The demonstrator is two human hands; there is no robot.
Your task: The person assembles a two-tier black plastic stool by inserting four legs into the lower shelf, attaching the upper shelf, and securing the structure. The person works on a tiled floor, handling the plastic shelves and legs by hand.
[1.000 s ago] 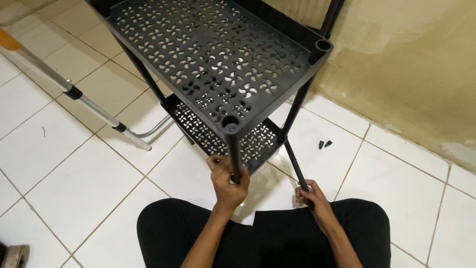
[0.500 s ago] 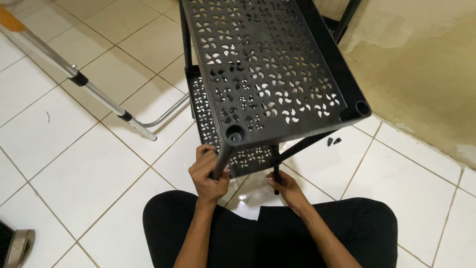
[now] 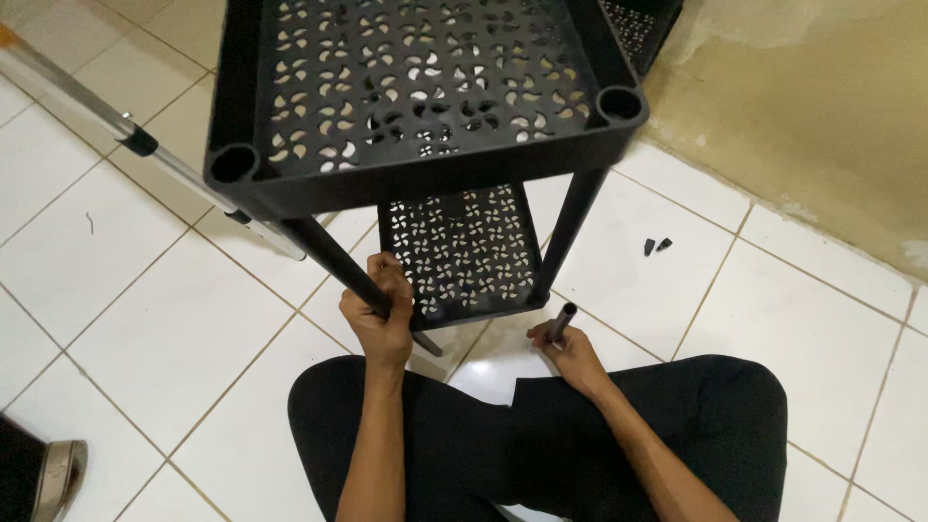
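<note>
A black plastic rack with perforated shelves stands on the tiled floor in front of me. Its top shelf (image 3: 416,68) fills the upper view and a lower shelf (image 3: 469,251) shows beneath. My left hand (image 3: 379,314) grips the rack's front left leg pole (image 3: 329,256) just below the top shelf. My right hand (image 3: 568,353) holds a short loose black tube (image 3: 561,321), its open end pointing up, beside the rack's front right leg (image 3: 570,227). My legs in black trousers are crossed below.
A metal pole with black joints (image 3: 116,126) lies slanted on the white tiles at the left. Two small black caps (image 3: 657,246) lie on the floor at the right. A stained beige wall (image 3: 812,116) stands at the right. A shoe (image 3: 53,474) sits at bottom left.
The rack has been turned so its front edge faces me. My left hand stayed on the leg pole. My right hand now holds the tube free of the rack, upright.
</note>
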